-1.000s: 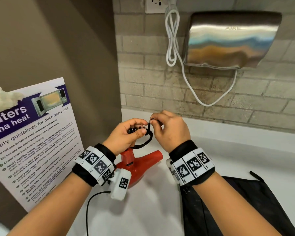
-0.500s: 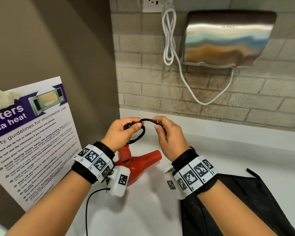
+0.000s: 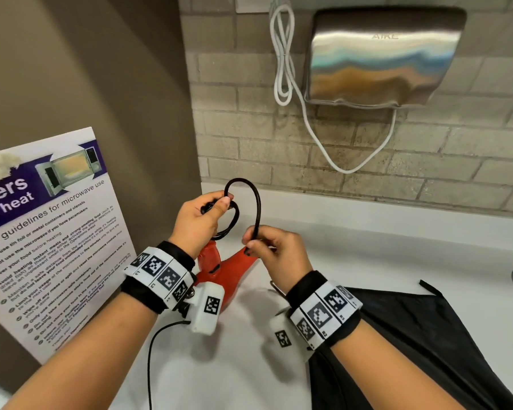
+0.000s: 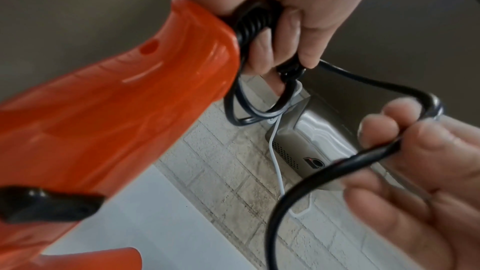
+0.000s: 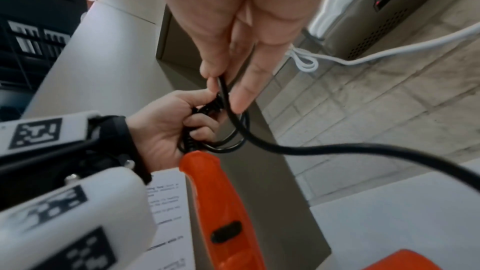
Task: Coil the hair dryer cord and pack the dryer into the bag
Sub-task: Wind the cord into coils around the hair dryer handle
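A red-orange hair dryer lies on the white counter under my hands; its handle fills the left wrist view and shows again as the handle in the right wrist view. My left hand grips several small loops of the black cord at the handle's end. A larger loop arches up to my right hand, which pinches the cord between thumb and fingertips. The black bag lies flat at the lower right.
A steel hand dryer with a white cable hangs on the brick wall behind. A microwave safety poster leans against the left wall. A thin black wire runs from my left wrist camera.
My right hand has drawn back and down toward me, pulling the cord into a taller loop above the left hand. The left hand kept its hold on the small coils.
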Demonstrator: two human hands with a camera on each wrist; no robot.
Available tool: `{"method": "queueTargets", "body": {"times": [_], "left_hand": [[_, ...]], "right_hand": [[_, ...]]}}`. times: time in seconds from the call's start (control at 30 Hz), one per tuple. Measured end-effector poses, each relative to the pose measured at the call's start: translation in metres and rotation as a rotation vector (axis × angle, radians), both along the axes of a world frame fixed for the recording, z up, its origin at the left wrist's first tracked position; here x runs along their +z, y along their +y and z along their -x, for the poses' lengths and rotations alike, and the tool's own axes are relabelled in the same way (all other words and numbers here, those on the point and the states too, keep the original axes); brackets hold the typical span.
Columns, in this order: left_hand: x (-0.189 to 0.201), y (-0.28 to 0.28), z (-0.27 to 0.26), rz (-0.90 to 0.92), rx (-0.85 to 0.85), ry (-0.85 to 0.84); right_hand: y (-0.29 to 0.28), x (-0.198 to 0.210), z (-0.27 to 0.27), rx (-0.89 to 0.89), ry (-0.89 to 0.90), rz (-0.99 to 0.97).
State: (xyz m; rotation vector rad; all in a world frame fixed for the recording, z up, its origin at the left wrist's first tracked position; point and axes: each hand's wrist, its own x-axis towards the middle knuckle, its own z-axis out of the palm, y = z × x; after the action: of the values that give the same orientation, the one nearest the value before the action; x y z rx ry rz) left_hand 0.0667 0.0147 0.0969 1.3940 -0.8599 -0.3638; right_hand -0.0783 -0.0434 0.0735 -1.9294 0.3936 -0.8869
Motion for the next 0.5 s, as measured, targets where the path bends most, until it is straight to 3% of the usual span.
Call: {"method": "queueTargets", "body": {"times": [0.1, 0.17, 0.27, 0.43, 0.5], "left_hand": [[0.001, 0.002, 0.0, 0.0, -0.009, -0.002], [0.001, 0.004, -0.001, 0.002, -0.015, 0.009], [0.001, 0.005, -0.001, -0.002, -0.029, 0.006], [0.0, 0.005, -0.001, -0.017, -0.045, -0.02], [0.0, 0.005, 0.0, -0.018, -0.049, -0.02]], "right_hand": [[-0.005, -0.007, 0.0, 0.044, 0.161, -0.001], [-0.021, -0.024, 0.003, -0.022, 0.486, 0.168], [-0.041, -0.051, 0.01, -0.051, 0.913, 0.184], [-0.053, -0.073, 0.015, -0.131, 1.233, 0.178], [-0.056, -0.073, 0.014, -0.122, 1.248, 0.161]]}}
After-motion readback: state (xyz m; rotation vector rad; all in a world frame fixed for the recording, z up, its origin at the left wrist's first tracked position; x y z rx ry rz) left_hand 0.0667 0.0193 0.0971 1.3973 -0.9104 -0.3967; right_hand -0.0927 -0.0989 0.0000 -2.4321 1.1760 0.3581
